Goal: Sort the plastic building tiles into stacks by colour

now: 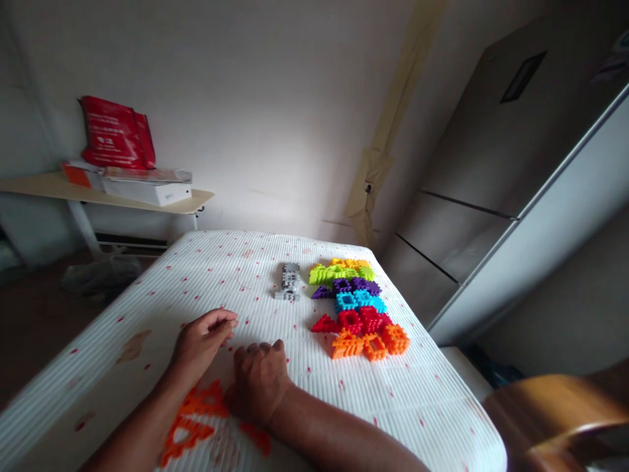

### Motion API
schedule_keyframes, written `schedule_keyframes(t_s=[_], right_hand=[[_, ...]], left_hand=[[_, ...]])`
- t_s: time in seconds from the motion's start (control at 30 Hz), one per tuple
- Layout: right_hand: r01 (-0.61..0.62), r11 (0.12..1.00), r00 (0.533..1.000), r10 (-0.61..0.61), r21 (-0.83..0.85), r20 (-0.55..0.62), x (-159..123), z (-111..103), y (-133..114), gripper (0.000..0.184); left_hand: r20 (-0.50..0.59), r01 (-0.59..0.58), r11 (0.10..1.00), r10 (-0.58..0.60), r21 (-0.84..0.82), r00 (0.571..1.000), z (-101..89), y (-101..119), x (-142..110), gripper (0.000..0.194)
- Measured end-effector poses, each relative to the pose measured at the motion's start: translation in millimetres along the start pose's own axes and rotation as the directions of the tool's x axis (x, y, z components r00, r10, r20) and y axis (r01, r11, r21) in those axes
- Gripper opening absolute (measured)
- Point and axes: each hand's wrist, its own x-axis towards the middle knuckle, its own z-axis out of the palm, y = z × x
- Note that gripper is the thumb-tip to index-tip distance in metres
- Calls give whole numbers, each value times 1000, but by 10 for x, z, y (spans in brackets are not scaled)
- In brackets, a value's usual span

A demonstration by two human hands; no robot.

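My left hand [204, 335] hovers over the left middle of the table, fingers curled and thumb tip near the index finger; nothing shows in them. Just right of it, my right hand [259, 380] is bent knuckles-up with its fingers folded under, so whatever they grip is hidden. Flat orange toothed building pieces lie beneath and beside my wrists: a triangular piece [184, 436], another orange piece [210, 398] touching the edge of my right hand in view, and a red-orange piece [256, 438] partly covered by my right forearm.
Rows of interlocking blocks stand at right: orange blocks [376, 346], red blocks [350, 321], blue blocks [346, 301], purple blocks [343, 285], green blocks [334, 274] and yellow blocks [348, 263]. Grey blocks [290, 280] sit left of them. A wooden chair [570, 400] is beside the table [442, 419].
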Motion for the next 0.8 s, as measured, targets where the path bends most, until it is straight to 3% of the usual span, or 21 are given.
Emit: schedule_keyframes(t_s=[0.13,0.27,0.5,0.67,0.8], right_hand=[[68,995,997,-66,69,-36,-102,-217,54,30],[177,983,978,-169,56,-124,-351,-343,313,25],[209,978,975,-210,-21,-72,-921,-127,918,12],[103,994,987,-97,38,-124,-1137,6,1085,5],[-32,998,985,41,59,-166,-1185,72,1128,6]], left_hand=[[-8,1,1000,-1,2,1000,-18,-1,3,30],[-10,0,1000,0,-15,1000,-12,-30,20,31],[-20,4,1000,-5,-5,1000,28,-40,17,30],[-10,-124,972,129,198,992,102,47,-84,23],[176,-264,928,223,263,959,307,237,-231,22]])
